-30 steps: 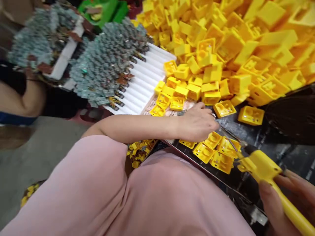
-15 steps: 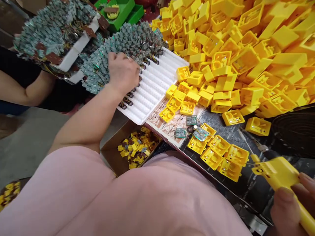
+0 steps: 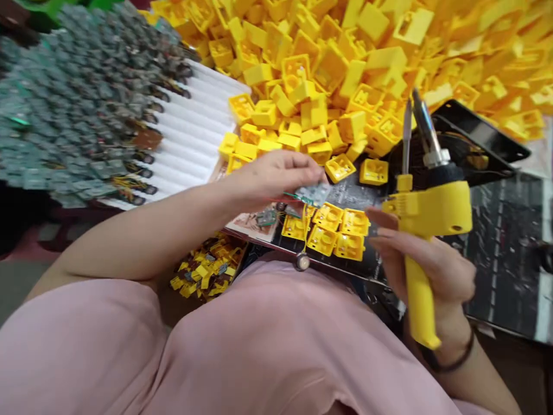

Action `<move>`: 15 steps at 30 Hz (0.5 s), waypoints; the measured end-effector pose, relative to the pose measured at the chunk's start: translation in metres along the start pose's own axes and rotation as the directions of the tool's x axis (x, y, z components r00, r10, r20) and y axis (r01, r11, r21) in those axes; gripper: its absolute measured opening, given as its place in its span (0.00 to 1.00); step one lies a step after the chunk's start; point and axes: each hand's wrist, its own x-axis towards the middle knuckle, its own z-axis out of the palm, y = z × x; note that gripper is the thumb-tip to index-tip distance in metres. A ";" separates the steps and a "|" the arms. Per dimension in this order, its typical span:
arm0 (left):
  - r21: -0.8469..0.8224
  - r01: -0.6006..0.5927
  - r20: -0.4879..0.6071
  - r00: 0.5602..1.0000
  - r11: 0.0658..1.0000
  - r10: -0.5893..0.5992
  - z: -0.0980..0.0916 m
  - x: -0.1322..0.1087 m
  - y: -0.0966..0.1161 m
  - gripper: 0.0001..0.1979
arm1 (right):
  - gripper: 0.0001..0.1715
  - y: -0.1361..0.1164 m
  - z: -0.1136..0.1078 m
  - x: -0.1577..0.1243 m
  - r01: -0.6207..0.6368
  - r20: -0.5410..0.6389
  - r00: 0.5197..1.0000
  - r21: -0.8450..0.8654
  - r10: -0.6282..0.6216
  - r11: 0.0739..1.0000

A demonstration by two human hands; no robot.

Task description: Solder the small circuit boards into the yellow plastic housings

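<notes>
My left hand [image 3: 279,176] pinches a small green circuit board [image 3: 315,194]. Thin yellow wires run down from the board to a dangling round dark part [image 3: 303,262] with a pale face, just over the table's front edge. My right hand [image 3: 447,274] is wrapped around the handle of a yellow soldering gun [image 3: 436,207], its metal tip pointing up and away from me. Between the hands, several open yellow housings [image 3: 323,240] sit in a tight group. Another circuit board [image 3: 266,218] lies to their left, partly under my left hand.
A white ridged foam tray [image 3: 194,129] on the left carries a dense mass of wired circuit boards [image 3: 86,104]. Yellow housings [image 3: 315,112] are heaped across the back. A black coil holder [image 3: 479,135] stands behind the gun. Below the table edge, a box holds yellow parts [image 3: 207,271].
My left hand has come from the foam tray to above the grouped housings, now with a circuit board in it. My right hand has raised the soldering gun upright. The view has shifted right.
</notes>
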 end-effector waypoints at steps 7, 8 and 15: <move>-0.335 0.299 0.342 0.922 0.894 -0.180 0.062 0.007 -0.019 0.18 | 0.40 -0.001 0.005 0.001 0.171 -0.167 0.971 -0.011 -0.171 0.985; -0.324 0.240 0.304 0.942 0.915 -0.139 0.058 0.003 -0.020 0.17 | 0.43 0.001 0.005 -0.003 0.142 -0.192 0.971 -0.030 -0.145 0.989; 0.035 -0.139 0.012 0.990 0.990 0.139 0.055 -0.013 -0.013 0.20 | 0.28 -0.005 0.015 -0.007 0.080 -0.219 0.969 -0.156 -0.113 0.984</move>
